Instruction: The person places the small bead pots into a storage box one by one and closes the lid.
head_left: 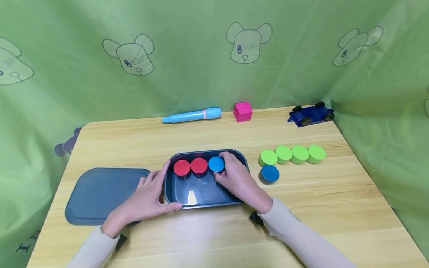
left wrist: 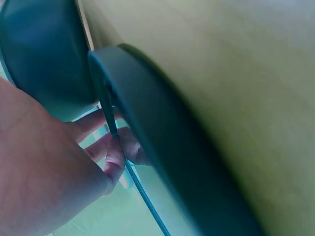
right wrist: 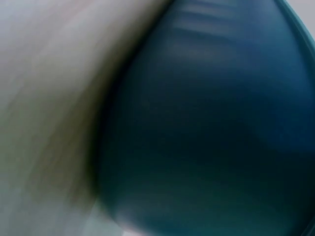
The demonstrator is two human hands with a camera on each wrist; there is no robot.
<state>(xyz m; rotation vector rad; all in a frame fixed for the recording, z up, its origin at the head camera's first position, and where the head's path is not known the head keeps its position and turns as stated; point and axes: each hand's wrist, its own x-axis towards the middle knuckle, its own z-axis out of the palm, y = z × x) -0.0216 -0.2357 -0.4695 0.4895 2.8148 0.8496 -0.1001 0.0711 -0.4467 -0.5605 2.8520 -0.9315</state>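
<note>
A dark blue-grey tray (head_left: 207, 190) with raised walls stands mid-table. Two red discs (head_left: 182, 168) sit side by side along its far wall. To their right is a light blue disc (head_left: 216, 164), which my right hand (head_left: 238, 180) pinches between thumb and fingers inside the tray. My left hand (head_left: 147, 197) rests spread at the tray's left end, thumb on the front rim and a finger along the left rim. In the left wrist view, that hand (left wrist: 54, 162) is partly hidden by a dark curved edge. Only a blurred dark wall fills the right wrist view.
Left of the tray lies a flat dark lid (head_left: 104, 193), partly under my left arm. To the right, several green discs (head_left: 299, 154) form a row, with a darker blue disc (head_left: 269, 174) before them. Along the back lie a blue toy microphone (head_left: 192, 116), pink cube (head_left: 242, 111) and overturned toy car (head_left: 311, 114).
</note>
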